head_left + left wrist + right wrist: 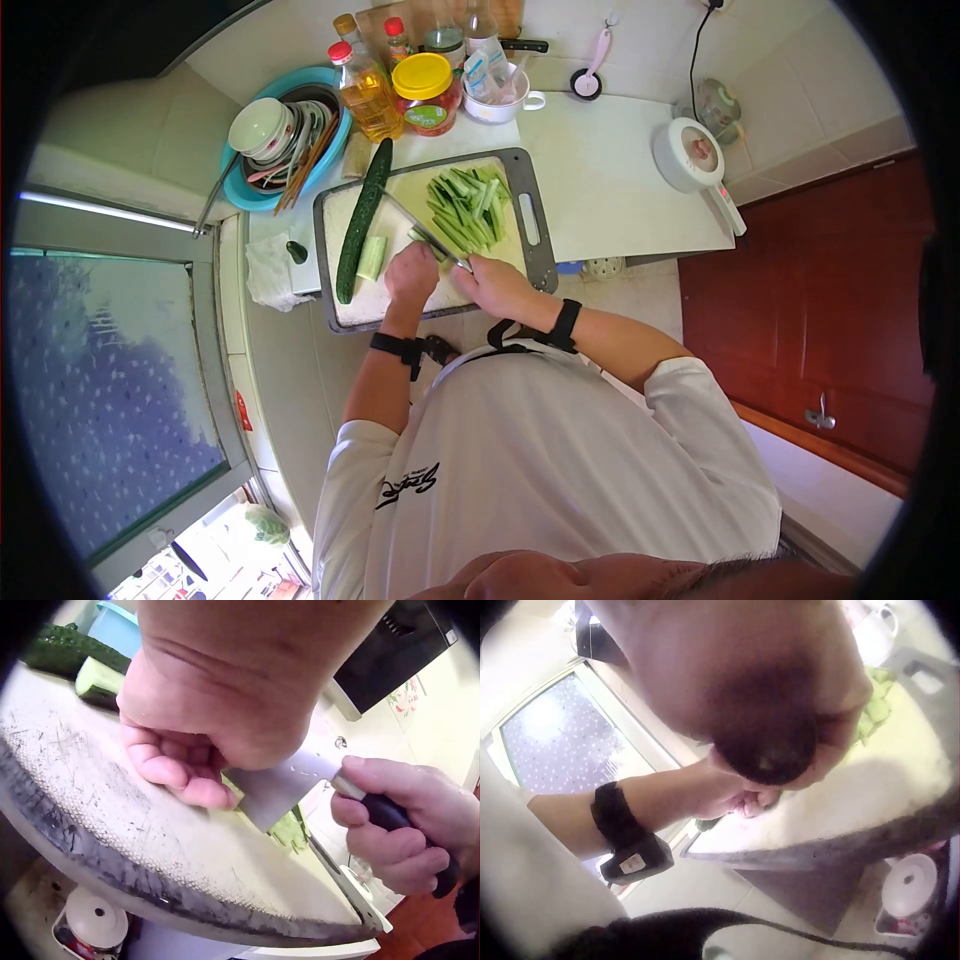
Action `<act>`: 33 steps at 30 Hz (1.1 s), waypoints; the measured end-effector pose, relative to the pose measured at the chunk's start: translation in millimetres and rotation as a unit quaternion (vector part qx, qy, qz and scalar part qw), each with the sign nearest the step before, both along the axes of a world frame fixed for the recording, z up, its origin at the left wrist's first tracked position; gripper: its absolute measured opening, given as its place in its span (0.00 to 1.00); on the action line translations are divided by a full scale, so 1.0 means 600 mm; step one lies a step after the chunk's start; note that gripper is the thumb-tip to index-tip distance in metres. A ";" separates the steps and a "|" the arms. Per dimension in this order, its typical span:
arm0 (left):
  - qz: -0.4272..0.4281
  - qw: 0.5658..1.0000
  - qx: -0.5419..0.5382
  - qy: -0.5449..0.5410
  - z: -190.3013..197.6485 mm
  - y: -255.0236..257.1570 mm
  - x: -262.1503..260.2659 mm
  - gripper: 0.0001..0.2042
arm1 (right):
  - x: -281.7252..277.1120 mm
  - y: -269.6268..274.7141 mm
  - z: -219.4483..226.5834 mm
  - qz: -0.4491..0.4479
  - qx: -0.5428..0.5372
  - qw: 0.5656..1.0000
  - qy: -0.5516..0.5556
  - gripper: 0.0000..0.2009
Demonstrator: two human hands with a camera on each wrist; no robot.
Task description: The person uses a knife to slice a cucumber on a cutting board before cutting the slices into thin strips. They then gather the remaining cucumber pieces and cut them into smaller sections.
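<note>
Gripping the knife (pixel 427 233) in the right hand (pixel 500 287) and holding a cucumber piece (pixel 414 236) to the chopping board (pixel 357 312) with the curled left hand (pixel 412 274), close beside the blade (pixel 274 789). Liable to nick a fingertip (pixel 216 796) there — through any roll of the piece or skid of the wet steel. Liable also to scatter the cut strips (pixel 468 215) with a careless sweep.

Right hand (pixel 735 667) looms up top, gripping a dark handle (pixel 769 756)! Left hand (pixel 742 801), fingers curled, at the pale cutting board (pixel 892 784), cut green pieces (pixel 874 711) lying there, white mug (pixel 876 637) beyond!
</note>
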State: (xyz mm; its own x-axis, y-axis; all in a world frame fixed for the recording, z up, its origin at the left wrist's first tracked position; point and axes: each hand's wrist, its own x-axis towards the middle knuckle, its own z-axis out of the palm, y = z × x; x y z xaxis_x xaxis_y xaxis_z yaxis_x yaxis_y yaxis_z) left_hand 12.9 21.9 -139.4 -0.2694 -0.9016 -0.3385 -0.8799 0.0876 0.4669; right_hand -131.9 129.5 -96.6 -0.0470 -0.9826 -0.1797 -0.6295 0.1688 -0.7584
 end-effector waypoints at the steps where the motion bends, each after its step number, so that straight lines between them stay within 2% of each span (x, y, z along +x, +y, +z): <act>1: 0.008 1.000 -0.001 -0.002 0.001 0.003 -0.002 0.17 | -0.005 0.004 0.001 -0.003 0.001 1.000 -0.020 0.21; 6: 0.008 0.999 -0.020 -0.024 0.010 0.009 -0.006 0.17 | -0.014 0.044 0.049 0.020 0.029 0.999 0.011 0.22; 12: 0.008 0.999 -0.036 -0.036 0.023 0.011 -0.009 0.17 | -0.024 0.053 0.060 0.043 0.058 0.997 0.025 0.22; 17: -0.011 0.999 -0.011 -0.036 0.008 0.005 0.000 0.17 | -0.019 0.027 0.028 0.035 0.040 0.998 0.029 0.22; 20: 0.012 1.000 0.020 0.013 -0.003 0.004 0.004 0.17 | -0.011 -0.001 -0.004 0.025 0.018 1.000 -0.002 0.22; 22: -0.007 1.000 -0.008 -0.008 -0.002 0.005 0.003 0.17 | -0.011 -0.012 0.001 0.001 0.014 0.999 -0.033 0.22; 25: -0.012 0.999 -0.050 -0.017 0.003 0.012 0.001 0.17 | -0.015 0.011 0.021 0.011 0.024 0.999 -0.027 0.22; 28: -0.012 0.998 -0.052 -0.041 0.013 0.014 -0.003 0.17 | -0.016 0.035 0.049 0.035 0.042 0.998 0.011 0.22; 33: -0.009 0.998 -0.050 -0.038 0.017 0.013 -0.004 0.17 | -0.030 0.052 0.067 0.048 0.075 0.996 0.011 0.22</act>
State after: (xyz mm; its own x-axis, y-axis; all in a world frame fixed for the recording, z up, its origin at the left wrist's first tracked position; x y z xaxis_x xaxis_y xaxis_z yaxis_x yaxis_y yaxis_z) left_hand 10.5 29.9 -129.0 -0.2624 -0.9275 -0.2663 -0.9105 0.1465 0.3867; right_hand -149.6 160.8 -56.2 0.0397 -0.9448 -0.3253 -0.6649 0.2181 -0.7144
